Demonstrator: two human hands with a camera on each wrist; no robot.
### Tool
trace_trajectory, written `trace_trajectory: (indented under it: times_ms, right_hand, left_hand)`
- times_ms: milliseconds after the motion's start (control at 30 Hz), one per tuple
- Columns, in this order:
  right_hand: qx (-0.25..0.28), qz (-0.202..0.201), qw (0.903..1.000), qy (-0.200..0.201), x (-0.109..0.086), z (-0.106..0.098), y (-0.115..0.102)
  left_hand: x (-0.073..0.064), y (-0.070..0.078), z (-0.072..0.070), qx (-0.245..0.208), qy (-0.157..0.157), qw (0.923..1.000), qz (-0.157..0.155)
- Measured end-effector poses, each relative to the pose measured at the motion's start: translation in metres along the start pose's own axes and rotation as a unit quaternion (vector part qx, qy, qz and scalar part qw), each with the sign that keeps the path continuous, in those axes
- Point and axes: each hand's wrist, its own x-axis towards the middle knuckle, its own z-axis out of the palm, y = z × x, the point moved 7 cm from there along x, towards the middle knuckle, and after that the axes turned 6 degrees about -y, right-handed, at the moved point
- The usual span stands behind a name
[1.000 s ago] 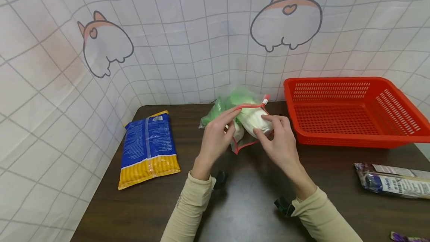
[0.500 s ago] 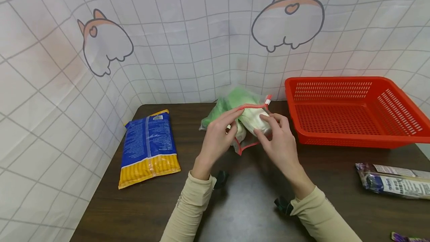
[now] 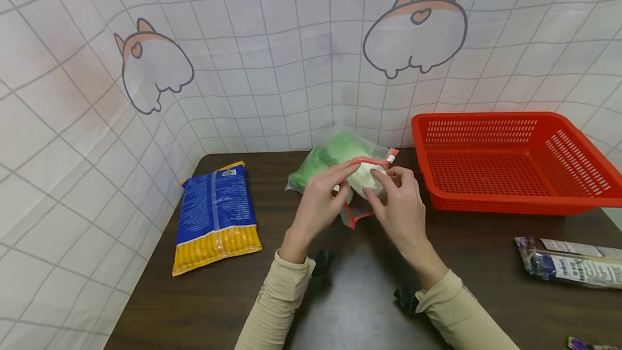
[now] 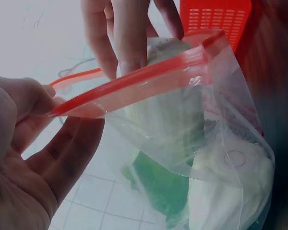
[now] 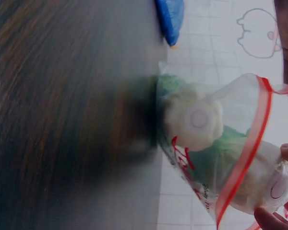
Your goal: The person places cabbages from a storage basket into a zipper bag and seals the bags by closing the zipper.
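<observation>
A clear zip bag (image 4: 235, 103) with a red zip strip lies on its side at the back of the table, its mouth facing the person. My left hand (image 3: 320, 201) pinches the bag's rim between thumb and fingers. With fingertips and thumb, my right hand (image 3: 400, 209) holds the white base of a leafy cabbage (image 3: 364, 180) at the mouth, its green leaves inside the bag. Deeper in lies a second white-based cabbage (image 5: 194, 120), mostly hidden behind the left hand in the head view.
A red plastic basket (image 3: 510, 204) stands at the back right. The blue and yellow packet (image 3: 216, 215) lies to the left. On the right are a long printed packet (image 3: 573, 266) and a small purple wrapper (image 3: 585, 344). A white gridded cloth (image 3: 272, 69) hangs behind the table.
My left hand has drawn the bag's rim slightly rightward and toward the person, over more of the held cabbage. The right hand keeps its hold on the base, shifted a little left.
</observation>
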Motion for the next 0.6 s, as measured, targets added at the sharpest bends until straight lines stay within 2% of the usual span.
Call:
trace_trajectory:
  times_ms: [100,267,333,400,533,600]
  right_hand:
    - [0.011,0.002,0.9999,0.01,0.001,0.002,0.001]
    - [0.061,-0.006,0.9979,0.023,0.002,0.003,0.003]
    - [0.066,-0.014,0.9974,0.027,0.002,0.004,0.002]
    - [0.059,-0.019,0.9976,0.029,0.002,0.006,0.002]
    - [0.032,-0.011,0.999,0.029,0.002,0.011,0.001]
    - [0.024,-0.009,0.9992,0.032,0.003,0.013,0.0]
  left_hand:
    - [0.0,0.001,0.001,-0.008,-0.009,0.9999,-0.002]
    - [-0.002,-0.005,-0.003,-0.008,0.02,0.9991,-0.036]
    - [-0.002,-0.006,-0.004,-0.005,0.027,0.9988,-0.039]
    - [-0.001,-0.004,-0.002,-0.006,0.017,0.9995,-0.028]
    - [0.001,0.001,0.008,-0.008,-0.024,0.9997,-0.004]
    - [0.001,0.002,0.011,-0.008,-0.034,0.9994,-0.004]
